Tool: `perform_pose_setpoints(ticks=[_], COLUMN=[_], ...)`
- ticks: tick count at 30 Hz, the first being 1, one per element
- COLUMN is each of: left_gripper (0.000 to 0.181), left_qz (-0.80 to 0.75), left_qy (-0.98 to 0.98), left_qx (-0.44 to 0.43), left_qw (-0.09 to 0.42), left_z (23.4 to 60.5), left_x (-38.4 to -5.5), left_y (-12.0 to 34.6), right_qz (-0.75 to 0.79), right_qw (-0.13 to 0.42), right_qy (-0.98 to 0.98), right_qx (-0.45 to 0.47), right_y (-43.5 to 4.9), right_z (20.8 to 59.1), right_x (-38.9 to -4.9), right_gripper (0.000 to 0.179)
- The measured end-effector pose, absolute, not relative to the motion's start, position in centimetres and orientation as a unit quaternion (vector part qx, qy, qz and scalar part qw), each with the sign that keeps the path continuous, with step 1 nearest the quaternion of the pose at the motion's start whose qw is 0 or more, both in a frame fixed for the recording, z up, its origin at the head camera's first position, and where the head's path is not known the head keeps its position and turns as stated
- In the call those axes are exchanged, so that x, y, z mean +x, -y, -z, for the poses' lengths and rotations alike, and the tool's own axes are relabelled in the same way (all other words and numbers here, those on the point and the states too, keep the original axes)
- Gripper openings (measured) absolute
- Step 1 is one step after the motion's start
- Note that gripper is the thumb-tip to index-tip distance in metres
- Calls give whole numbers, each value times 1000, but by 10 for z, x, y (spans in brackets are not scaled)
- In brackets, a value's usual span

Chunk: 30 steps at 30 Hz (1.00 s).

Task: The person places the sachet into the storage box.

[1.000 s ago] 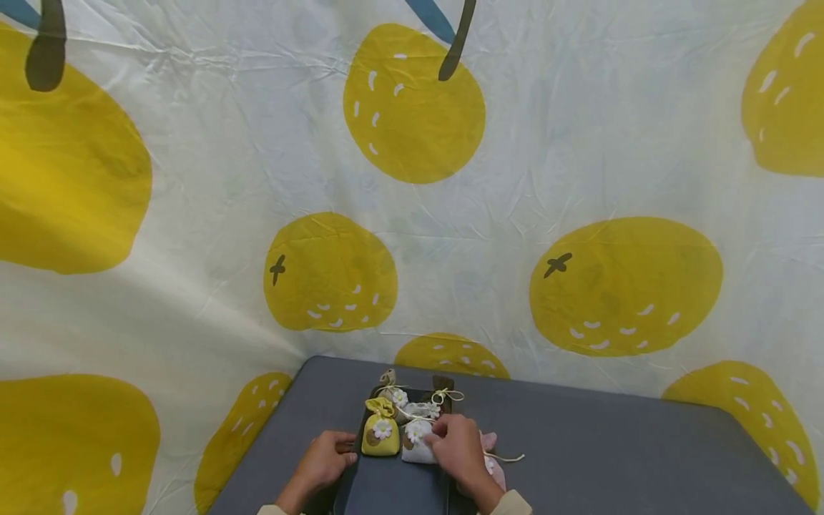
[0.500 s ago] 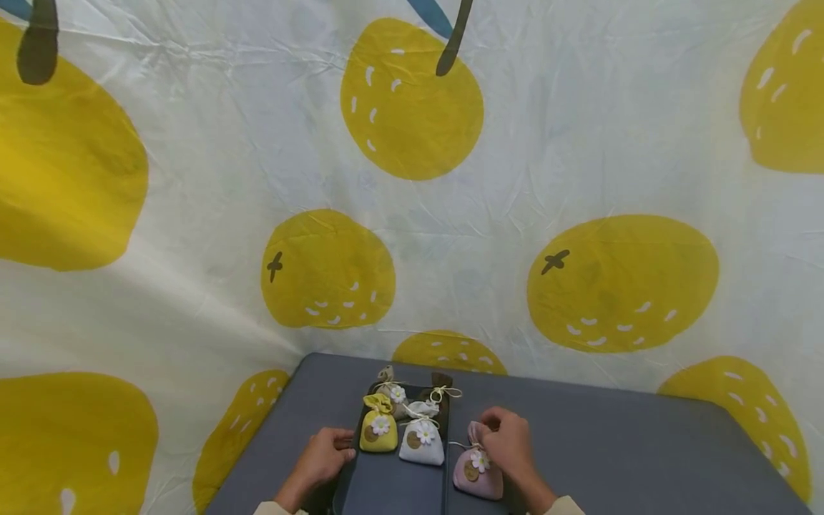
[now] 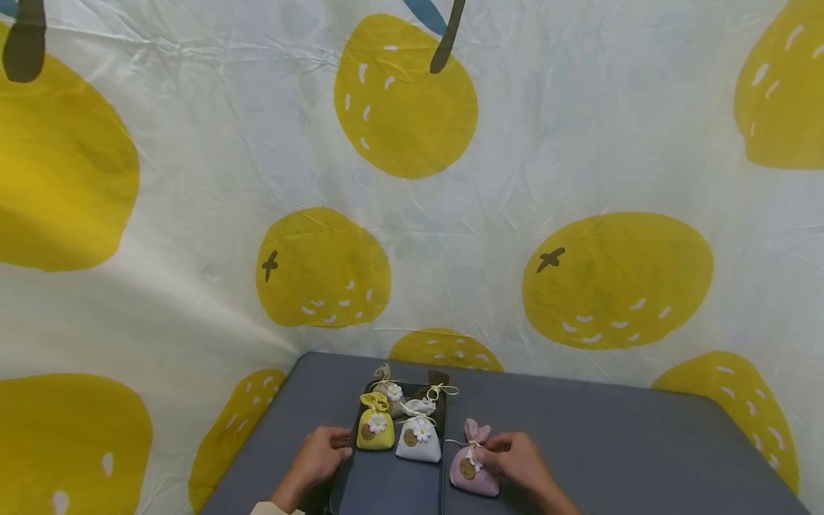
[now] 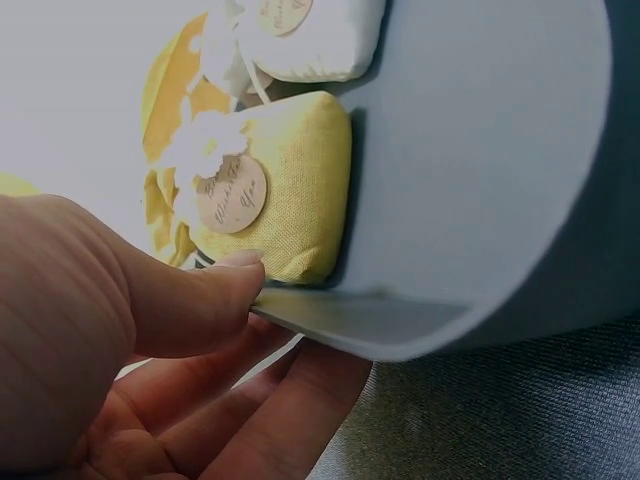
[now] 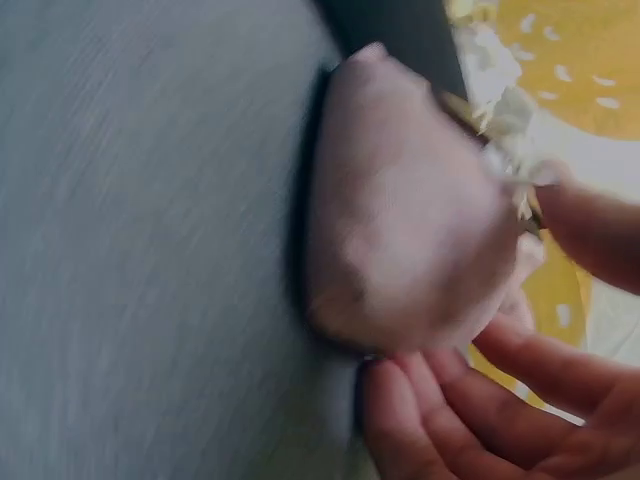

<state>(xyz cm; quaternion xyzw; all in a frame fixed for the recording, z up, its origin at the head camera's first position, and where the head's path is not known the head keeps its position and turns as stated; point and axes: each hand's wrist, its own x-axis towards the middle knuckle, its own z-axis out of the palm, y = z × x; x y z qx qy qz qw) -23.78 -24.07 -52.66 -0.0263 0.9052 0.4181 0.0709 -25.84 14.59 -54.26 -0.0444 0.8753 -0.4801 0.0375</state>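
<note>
My left hand [image 3: 320, 455] pinches the left rim of a dark grey tray [image 3: 394, 490]. In the left wrist view the thumb lies on top of the rim and the fingers are underneath. To the right of the tray, a small pink drawstring pouch [image 3: 475, 483] lies on the table, its gathered top pointing away. My right hand [image 3: 523, 463] grips the pouch from its right side, thumb by the white flower and neck. The right wrist view, blurred, has the fingers along the lower side of the pink pouch. A yellow pouch [image 3: 376, 436] and a white pouch [image 3: 421, 449] lie inside the tray.
Behind those two, a beige pouch [image 3: 383, 373] and a dark brown pouch [image 3: 438, 378] lie at the tray's far end. The grey table [image 3: 611, 443] ends at a hanging cloth [image 3: 470, 265] printed with yellow fruit.
The right hand has moved right from the white pouch to the pink pouch, first at its gathered top, now lower by the flower. The left hand stays on the tray rim.
</note>
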Motion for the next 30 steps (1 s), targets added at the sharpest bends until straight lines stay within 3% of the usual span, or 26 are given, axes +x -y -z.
perform_pose_setpoints(ticks=[9,17,30], left_gripper=[38,37,37], left_qz=[-415,-409,-402], left_qy=[-906,-909,-911], left_qx=[-30,-36,-47], left_qw=[70,74,77], left_z=[527,527,523], left_x=[-236,-236,-238], left_y=[239,239,237], right_qz=[478,486,528], right_qw=[41,-5,-20], right_qy=[-874,-871,-848], right_qx=[-72,-71,-45], right_y=[-142,-141,-141], right_z=[547,553,546], right_x=[-256,-251,-247], right_gripper=[33,27,24])
